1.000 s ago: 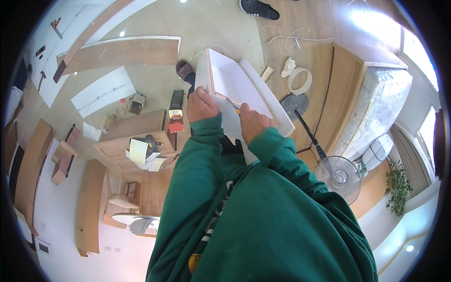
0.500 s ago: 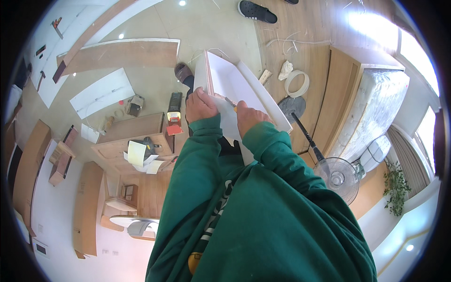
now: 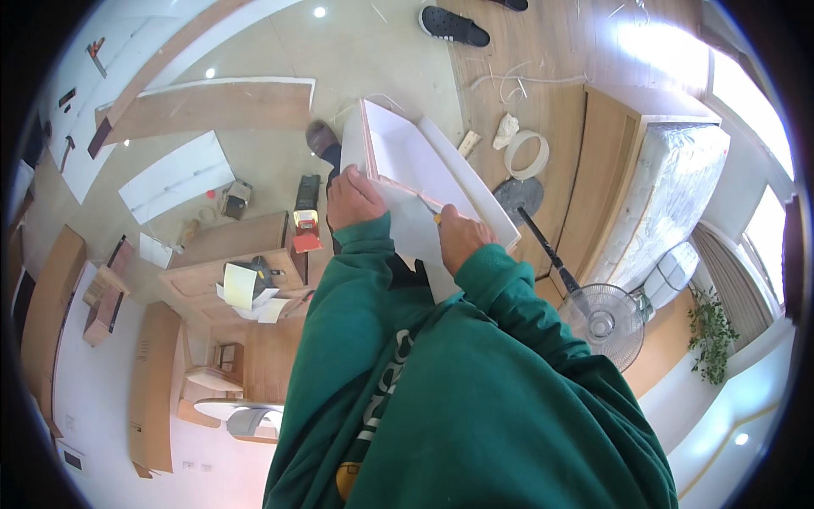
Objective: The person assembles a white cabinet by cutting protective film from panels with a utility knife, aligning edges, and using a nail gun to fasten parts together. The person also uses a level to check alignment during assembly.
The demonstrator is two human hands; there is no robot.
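Note:
An open white box point(image 3: 415, 148), shaped like a drawer, stands tilted before me, with raw reddish-brown edges along its left and near sides. At its near left corner my left hand point(image 3: 354, 199) is closed over the panel edge. My right hand point(image 3: 462, 237) is wrapped round a knife point(image 3: 437, 218) with a yellow handle and a thin metal blade. Its blade tip lies by the near edge of the box, to the right of my left hand. Whether the blade touches the edge I cannot tell.
Right of the box are a roll of pale edging strip point(image 3: 526, 153) and a standing fan point(image 3: 602, 324). A wooden cabinet point(image 3: 606, 161) with a wrapped mattress point(image 3: 670, 195) stands farther right. Leftward lie a white panel point(image 3: 176, 176), a wooden unit point(image 3: 229, 246) and a black-and-yellow tool point(image 3: 306, 204).
My right hand and the knife have moved right and toward me, away from my left hand. My left hand keeps its place at the box corner. The whole view has shifted slightly.

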